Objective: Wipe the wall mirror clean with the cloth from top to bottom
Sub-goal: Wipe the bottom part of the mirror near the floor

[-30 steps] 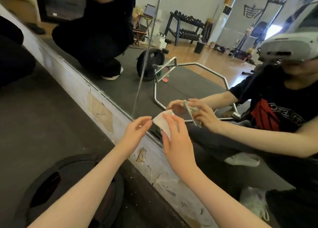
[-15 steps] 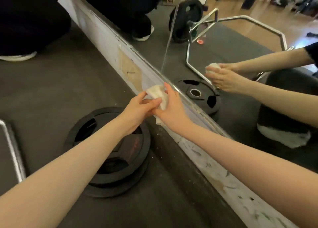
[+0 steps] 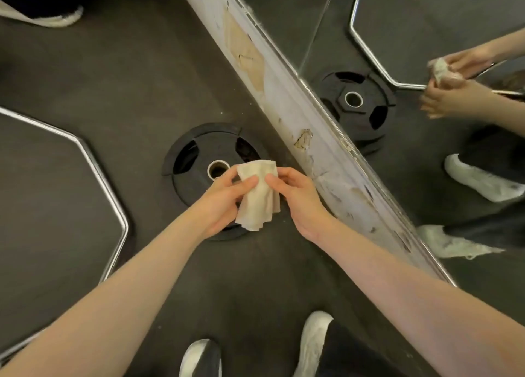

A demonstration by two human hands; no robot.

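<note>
A small off-white cloth [image 3: 257, 197] hangs folded between my two hands, away from the glass, above the floor. My left hand [image 3: 224, 203] pinches its upper left part with thumb and fingers. My right hand [image 3: 298, 197] holds its upper right edge with curled fingers. The wall mirror [image 3: 426, 21] fills the upper right; its lower edge runs diagonally above a scuffed white baseboard [image 3: 301, 115]. Both hands and the cloth show as a reflection in the glass at the right.
A black weight plate [image 3: 199, 155] lies on the dark rubber floor right under my hands. A chrome hex bar [image 3: 93, 166] lies at the left. My white shoes [image 3: 312, 345] stand at the bottom. Another person's shoe [image 3: 56, 20] is at the top left.
The view has tilted down from the mirror to the floor. Both hands have drawn the cloth back from the mirror's lower edge and now hold it over the weight plate.
</note>
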